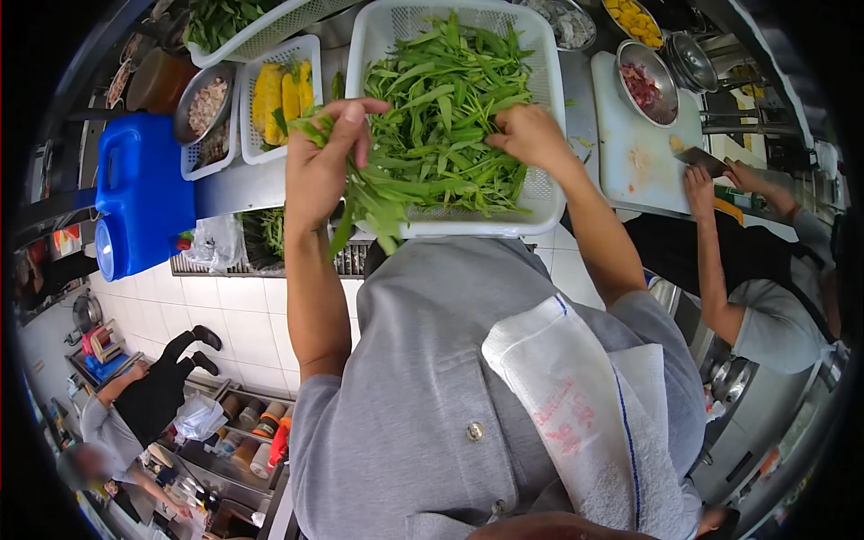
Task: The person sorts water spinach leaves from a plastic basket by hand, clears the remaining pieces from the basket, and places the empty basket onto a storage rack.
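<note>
A white perforated plastic basket (555, 135) in front of me is heaped with long-leafed greens (445, 117) that look like water spinach. Over its left rim, my left hand (328, 166) is closed around a bunch of these greens (380, 202), with the index finger stretched out towards the pile. Leaves hang below that hand, past the basket's near left corner. On the right side of the pile, my right hand (537, 137) is bent inward, its fingers pinched on the greens; their tips are partly hidden.
Left of the basket stand a smaller white basket of yellow vegetables (281, 94), a metal bowl of chopped pieces (207, 106) and a blue jerrycan (144, 189). To the right, a co-worker's hands (711, 184) work with a cleaver (702, 162) at a white cutting board (634, 153) bearing a bowl of red meat (646, 90).
</note>
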`<state>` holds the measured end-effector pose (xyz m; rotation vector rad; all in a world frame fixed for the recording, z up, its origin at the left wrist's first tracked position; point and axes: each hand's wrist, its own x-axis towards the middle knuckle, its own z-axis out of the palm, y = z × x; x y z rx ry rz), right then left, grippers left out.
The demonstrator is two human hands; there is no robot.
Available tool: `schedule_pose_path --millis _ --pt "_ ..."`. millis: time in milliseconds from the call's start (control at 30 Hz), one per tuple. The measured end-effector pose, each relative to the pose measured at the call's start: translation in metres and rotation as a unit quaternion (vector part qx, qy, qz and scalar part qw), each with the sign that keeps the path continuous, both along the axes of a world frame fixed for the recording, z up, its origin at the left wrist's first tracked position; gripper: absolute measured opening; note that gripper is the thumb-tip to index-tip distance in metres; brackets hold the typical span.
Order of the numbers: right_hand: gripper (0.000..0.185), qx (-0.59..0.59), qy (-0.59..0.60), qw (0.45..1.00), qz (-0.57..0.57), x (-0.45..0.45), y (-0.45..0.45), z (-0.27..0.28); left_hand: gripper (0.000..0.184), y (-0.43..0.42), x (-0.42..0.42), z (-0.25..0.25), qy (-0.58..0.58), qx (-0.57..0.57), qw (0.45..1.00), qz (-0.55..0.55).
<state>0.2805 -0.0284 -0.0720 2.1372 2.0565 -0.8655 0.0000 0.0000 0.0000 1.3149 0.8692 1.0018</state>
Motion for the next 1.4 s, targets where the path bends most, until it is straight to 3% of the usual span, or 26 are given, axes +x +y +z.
schedule_pose_path --millis 67,100,200,233,333,433,500,533,600,633,700,800,867,900,967,1033,1100,1167,1200,1233,1400 --pt "0.025 0.155 -0.013 0.988 0.003 -0.007 -0.001 -0.012 0.028 0.000 0.002 0.001 0.053 -0.002 0.999 0.000" --pt "0.025 0.131 -0.022 0.991 0.009 0.002 -0.021 -0.006 0.028 -0.018 0.009 -0.001 0.043 -0.026 0.999 0.004" --pt "0.021 0.384 0.062 0.921 -0.022 0.001 -0.007 0.010 0.026 -0.011 0.000 0.007 0.139 -0.020 0.990 0.016" --pt "0.021 0.388 0.066 0.919 -0.016 0.000 -0.007 0.025 0.026 -0.011 0.003 0.005 0.140 -0.017 0.990 0.024" --pt "0.023 0.290 0.170 0.942 -0.013 -0.011 -0.010 0.067 0.021 -0.009 0.022 -0.012 0.181 0.207 0.961 0.028" --pt "0.031 0.317 0.181 0.929 0.062 -0.019 -0.011 0.079 0.037 -0.002 0.042 -0.022 0.331 0.234 0.914 -0.018" --pt "0.042 0.350 0.170 0.919 0.063 -0.027 -0.010 0.078 0.058 0.007 0.047 -0.036 0.408 0.218 0.886 -0.029" --pt "0.050 0.310 0.042 0.949 0.041 -0.034 -0.010 0.091 0.058 0.007 0.051 -0.045 0.411 0.238 0.880 -0.009" --pt "0.045 0.297 0.104 0.949 -0.002 -0.031 -0.009 0.088 0.061 0.000 0.049 -0.032 0.386 0.290 0.875 0.038" --pt "0.035 0.304 0.081 0.949 -0.021 -0.011 -0.002 0.066 0.063 -0.002 0.047 -0.027 0.358 0.306 0.880 0.059" --pt "0.017 0.317 0.170 0.933 0.026 -0.001 -0.006 0.085 0.059 -0.006 0.052 -0.018 0.273 0.383 0.881 0.043" --pt "0.013 0.303 0.188 0.933 0.055 -0.008 -0.007 0.105 0.053 -0.015 0.065 -0.004 0.208 0.361 0.909 -0.021" --pt "0.013 0.377 0.242 0.886 0.118 -0.020 -0.007 0.108 0.049 -0.007 0.083 -0.011 0.006 0.306 0.950 -0.067" --pt "0.013 0.377 0.249 0.884 0.121 -0.018 -0.008 0.109 0.049 -0.003 0.086 -0.018 0.014 0.307 0.950 -0.063" --pt "0.010 0.347 0.264 0.894 0.103 -0.011 -0.010 0.115 0.047 0.008 0.083 -0.032 0.092 0.168 0.973 -0.126" --pt "0.010 0.355 0.288 0.884 0.099 0.002 -0.008 0.118 0.044 0.014 0.073 -0.047 0.117 0.176 0.971 -0.115" --pt "0.010 0.405 0.289 0.867 0.034 0.013 -0.009 0.123 0.044 0.020 0.062 -0.062 0.272 0.140 0.940 -0.148" --pt "0.010 0.431 0.277 0.859 0.015 0.018 -0.007 0.126 0.044 0.024 0.054 -0.080 0.301 0.113 0.936 -0.145" --pt "0.012 0.444 0.218 0.869 0.021 0.006 -0.013 0.144 0.044 0.026 0.053 -0.084 0.327 0.087 0.930 -0.145" --pt "0.014 0.457 0.158 0.875 0.026 0.001 -0.016 0.154 0.044 0.023 0.050 -0.076 0.327 0.090 0.930 -0.143" --pt "0.012 0.405 0.150 0.901 0.050 0.022 0.003 0.135 0.037 0.023 0.030 -0.064 0.265 0.096 0.959 0.032"
